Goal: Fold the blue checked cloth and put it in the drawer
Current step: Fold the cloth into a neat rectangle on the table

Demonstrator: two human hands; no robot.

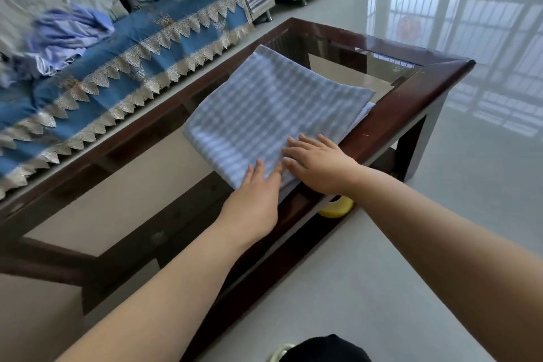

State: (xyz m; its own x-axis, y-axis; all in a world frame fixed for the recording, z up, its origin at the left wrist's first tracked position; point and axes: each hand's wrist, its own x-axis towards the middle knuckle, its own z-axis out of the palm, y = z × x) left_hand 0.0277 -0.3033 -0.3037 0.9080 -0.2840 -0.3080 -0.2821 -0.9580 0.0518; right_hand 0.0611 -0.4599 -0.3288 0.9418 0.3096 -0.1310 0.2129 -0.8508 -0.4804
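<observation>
The blue checked cloth (273,109) lies folded into a flat rectangle on the glass top of a dark wooden table (411,97), its right edge reaching the table's wooden rim. My left hand (252,200) rests flat on the cloth's near corner, fingers spread. My right hand (317,161) lies palm down beside it on the cloth's near right edge, fingers apart. Neither hand grips the fabric. No drawer is in view.
A sofa (123,47) with a blue lace-trimmed cover runs along the far side of the table, with crumpled pale blue clothes (64,35) on it. A yellow object (338,209) sits under the table's near edge. Shiny floor (484,170) stretches to the right.
</observation>
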